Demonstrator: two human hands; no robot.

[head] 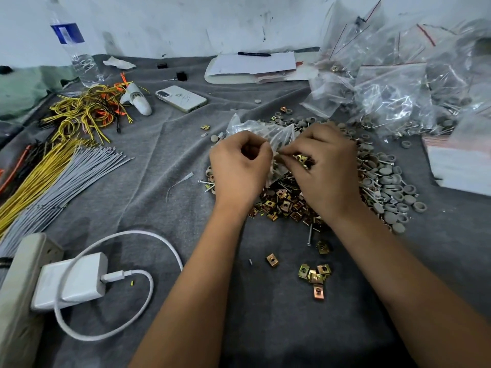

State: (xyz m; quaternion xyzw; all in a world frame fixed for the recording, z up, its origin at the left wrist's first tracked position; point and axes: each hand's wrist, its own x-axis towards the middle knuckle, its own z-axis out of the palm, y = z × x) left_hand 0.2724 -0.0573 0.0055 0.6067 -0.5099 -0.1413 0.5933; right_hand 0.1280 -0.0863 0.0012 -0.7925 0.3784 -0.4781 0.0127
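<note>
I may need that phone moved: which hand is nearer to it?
Left. The left hand sits nearer, down-right of the phone; the right hand is farther right, beyond the left.

scuffed white wall [186, 25] (dark smudges) behind a grey cloth-covered table [159, 160].

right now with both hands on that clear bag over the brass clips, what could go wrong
The left hand and right hand pinch the small clear plastic bag above the heap of brass-coloured square metal clips; a slip could spill its contents into the heap. The clips in the right hand might miss the bag and scatter among the grey round plastic caps. The right forearm could sweep the few loose clips beside it.
</note>
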